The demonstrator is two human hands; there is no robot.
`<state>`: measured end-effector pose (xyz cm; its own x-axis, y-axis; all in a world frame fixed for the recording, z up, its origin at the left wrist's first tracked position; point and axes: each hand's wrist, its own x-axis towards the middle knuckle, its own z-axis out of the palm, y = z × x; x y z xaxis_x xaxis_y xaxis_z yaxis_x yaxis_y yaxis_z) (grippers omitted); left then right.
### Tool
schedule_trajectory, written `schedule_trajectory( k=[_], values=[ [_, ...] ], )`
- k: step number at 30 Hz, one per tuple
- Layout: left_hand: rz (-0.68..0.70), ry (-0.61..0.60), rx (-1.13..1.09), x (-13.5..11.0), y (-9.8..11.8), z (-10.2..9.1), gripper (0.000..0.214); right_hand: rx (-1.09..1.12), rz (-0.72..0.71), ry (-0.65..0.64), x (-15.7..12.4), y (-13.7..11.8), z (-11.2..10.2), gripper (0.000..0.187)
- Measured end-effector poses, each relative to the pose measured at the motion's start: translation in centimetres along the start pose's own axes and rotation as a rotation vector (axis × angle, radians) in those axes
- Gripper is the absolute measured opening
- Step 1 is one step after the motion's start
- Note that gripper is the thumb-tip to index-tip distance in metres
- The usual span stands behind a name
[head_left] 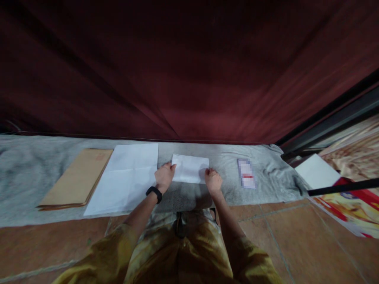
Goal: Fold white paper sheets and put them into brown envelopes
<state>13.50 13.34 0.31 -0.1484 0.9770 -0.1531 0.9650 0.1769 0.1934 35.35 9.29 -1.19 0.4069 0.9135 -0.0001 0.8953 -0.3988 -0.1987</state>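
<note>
Between my hands is a small folded sheet of white paper [190, 169], held by its two short ends just over the grey cloth. The left end is pinched by my left hand [165, 176], with a black band on that wrist. At the other end, my right hand [213, 181] has its fingers curled closed on the paper's edge. Larger white sheets [130, 173] with crease lines lie flat to the left, close to my left hand. Beyond them rests a stack of brown paper envelopes [75, 179].
A grey cloth [20, 177] covers the long narrow surface. To the right lies a blurred-out packet with a red mark [246, 173]. A dark red curtain [189, 79] hangs behind. At far right are a black metal bar [340, 118] and a colourful printed box [352, 205].
</note>
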Motion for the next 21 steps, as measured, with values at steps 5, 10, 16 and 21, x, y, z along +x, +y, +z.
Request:
schedule_trajectory(
  k=[5, 10, 16, 21],
  values=[
    [-0.007, 0.003, 0.006, 0.12, 0.07, 0.08, 0.051, -0.007, 0.002, -0.006, 0.17, 0.11, 0.21, 0.032],
    [0.009, 0.029, 0.015, -0.02, 0.31, 0.06, 0.051, -0.010, 0.006, -0.013, 0.39, 0.18, 0.31, 0.033],
    [0.023, 0.055, 0.020, 0.09, 0.63, 0.10, 0.054, -0.018, 0.007, -0.021, 0.44, 0.05, 0.02, 0.033],
    [0.039, 0.063, 0.021, 0.32, 0.76, 0.16, 0.053, -0.028, 0.008, -0.035, 0.50, -0.17, -0.13, 0.032]
  ],
)
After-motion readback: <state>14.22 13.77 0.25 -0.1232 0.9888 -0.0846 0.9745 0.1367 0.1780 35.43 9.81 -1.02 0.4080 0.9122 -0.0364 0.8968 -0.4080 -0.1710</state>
